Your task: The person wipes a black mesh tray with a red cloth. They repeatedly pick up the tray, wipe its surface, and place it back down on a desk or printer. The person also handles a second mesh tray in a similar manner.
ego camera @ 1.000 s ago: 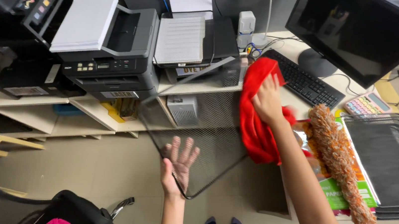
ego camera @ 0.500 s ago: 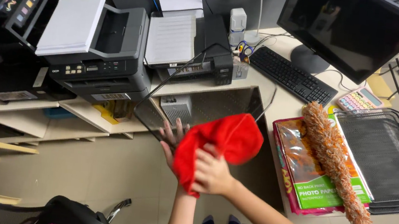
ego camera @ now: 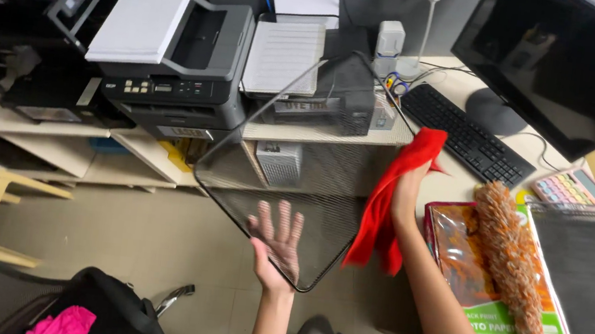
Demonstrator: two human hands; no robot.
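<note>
So half a second back my right hand [ego camera: 406, 194] had the red cloth [ego camera: 391, 200] bunched up low on the mesh, right by my other hand. Now it's slid up to the far right edge of the black mesh tray [ego camera: 296, 182], and the cloth hangs down in a long strip instead of a ball.

Only the head view to go on. My left hand [ego camera: 277, 243] is flat against the underside of the tray near its closest corner, fingers spread, seen through the mesh. It props the tray, it doesn't grip it. My right hand is clenched on the cloth and presses it to the tray's edge. The tray is tilted in the air out in front of the desk, above the floor, its far end up by the printers [ego camera: 175, 63].

What worries me: with only an open palm under it, I reckon a hard wipe could tip the tray off my hand onto the floor. The dangling cloth could also snag the keyboard [ego camera: 465, 137] or its cables.

Packages: on the desk to my right lies a flat pack of photo paper [ego camera: 483, 307], pinkish-red with a green band at the near end, and an orange feather duster [ego camera: 516, 278] lies across it. Beside that is a stack of mesh trays [ego camera: 591, 275], and a pastel calculator [ego camera: 571, 187] sits beyond.
</note>
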